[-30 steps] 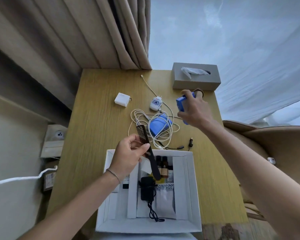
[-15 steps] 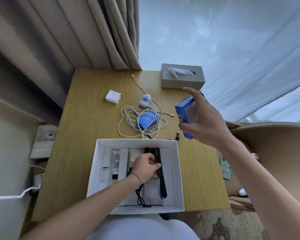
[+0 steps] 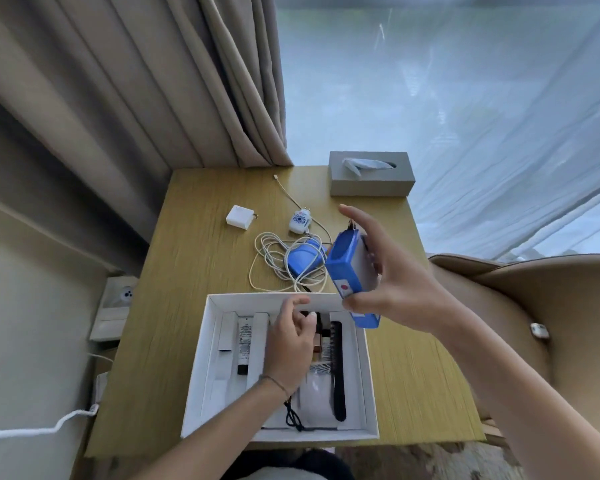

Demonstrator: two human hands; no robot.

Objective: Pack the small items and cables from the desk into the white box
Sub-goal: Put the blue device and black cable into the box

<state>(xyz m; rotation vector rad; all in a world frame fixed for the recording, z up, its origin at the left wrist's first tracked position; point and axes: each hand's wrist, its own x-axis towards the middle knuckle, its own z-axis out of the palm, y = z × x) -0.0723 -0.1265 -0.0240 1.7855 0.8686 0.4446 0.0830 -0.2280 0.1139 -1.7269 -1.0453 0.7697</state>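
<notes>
Two hands work over the white cardboard box (image 3: 368,382), which sits at the near edge of the wooden desk (image 3: 187,306). The right hand (image 3: 392,289) holds a blue rectangular case (image 3: 347,271) in the air, thumb under its near end and fingers spread along its right side. The case hangs over the box's far right corner, its long axis running from far to near and tilted down toward the box. That lines it up roughly with the black plastic comb (image 3: 336,368) lying lengthwise in the box's right-hand slot. The left hand (image 3: 291,344) sits inside the middle of the box with fingers loosely bent; whether it grips anything there I cannot tell. Likely next, the case goes down and leftward into the box, and the left hand may be in its way.
</notes>
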